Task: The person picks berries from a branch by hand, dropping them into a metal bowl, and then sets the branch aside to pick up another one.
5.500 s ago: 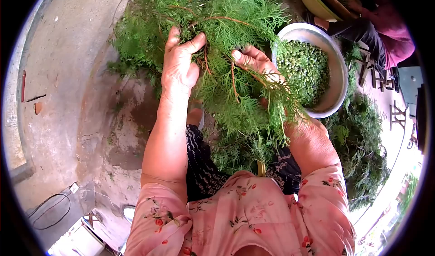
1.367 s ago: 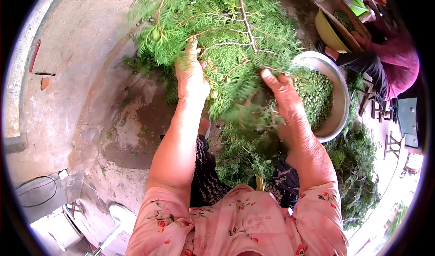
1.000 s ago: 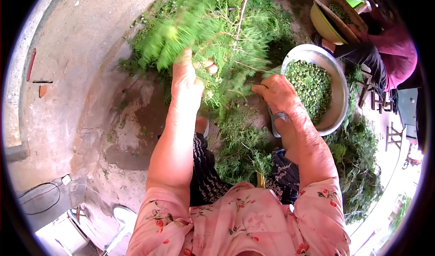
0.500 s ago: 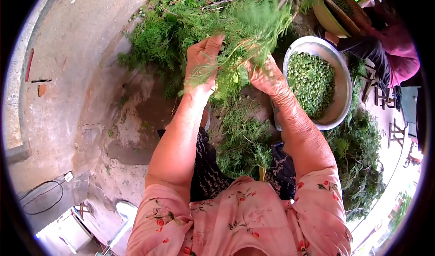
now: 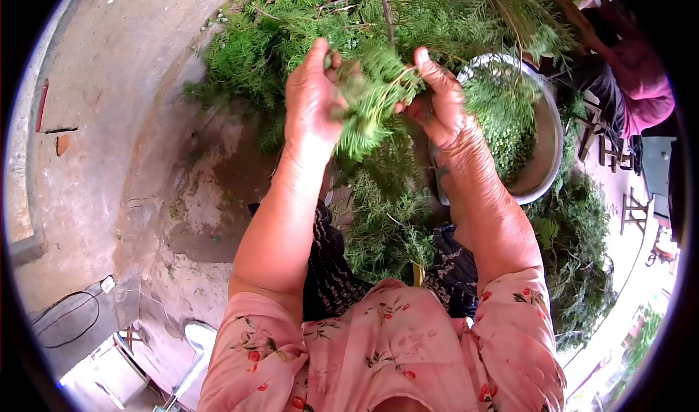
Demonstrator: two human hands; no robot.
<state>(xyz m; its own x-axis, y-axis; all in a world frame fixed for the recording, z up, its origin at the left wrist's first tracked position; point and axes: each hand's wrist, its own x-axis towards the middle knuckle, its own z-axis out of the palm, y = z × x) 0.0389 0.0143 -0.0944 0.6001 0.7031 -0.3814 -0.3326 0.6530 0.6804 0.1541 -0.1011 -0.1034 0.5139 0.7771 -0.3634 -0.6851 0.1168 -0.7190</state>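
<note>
Both hands are raised in front of me around a leafy green sprig (image 5: 375,95), partly blurred. My left hand (image 5: 313,99) is at the sprig's left side, its thumb up and its fingers curled and smeared by motion. My right hand (image 5: 442,102) grips the sprig's stem end between bent fingers and thumb. Behind them lies a large heap of green branches (image 5: 251,66). To the right of my right hand stands a metal basin (image 5: 551,146) with small green berries (image 5: 510,146), partly covered by a hanging branch (image 5: 502,95).
Cut greenery (image 5: 386,222) lies between my knees, and more (image 5: 579,244) is heaped right of the basin. A person in a pink top (image 5: 644,84) sits at the upper right, near small wooden stools (image 5: 615,153). A black cable (image 5: 69,317) lies at the lower left.
My left hand has moved slightly left and up, and my right hand has opened outward a little. Leafy branches now extend over the basin's upper part, and a brown stem stands behind the hands.
</note>
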